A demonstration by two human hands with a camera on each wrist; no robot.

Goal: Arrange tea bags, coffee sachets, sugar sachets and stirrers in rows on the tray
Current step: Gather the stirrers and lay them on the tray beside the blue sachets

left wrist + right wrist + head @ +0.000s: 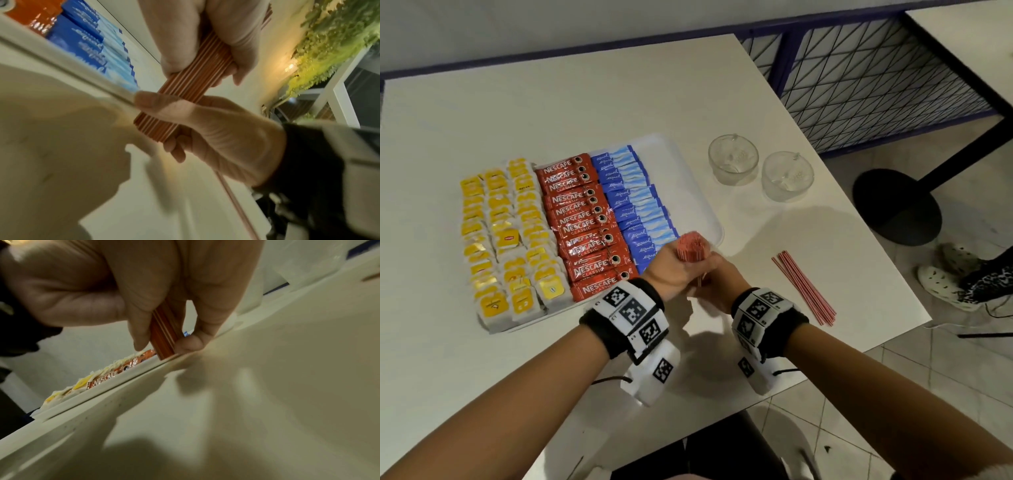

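Table [619,102]: white tray [688,178] carries three filled rows: tea bags [510,240], coffee sachets [585,226], sugar sachets [633,205]. Its right strip is bare.

Stirrer bundle [690,247] stands upright just off the tray's near right corner. Left hand [671,270] is wrapped round the upper part; right hand [714,277] clasps the lower part.

Loose stirrers [804,287] lie on the table to the right, apart.

Judgement: light, thin, smooth sticks, likely to slide or fan out. Grip mid-length, squeeze evenly, tap ends flush.
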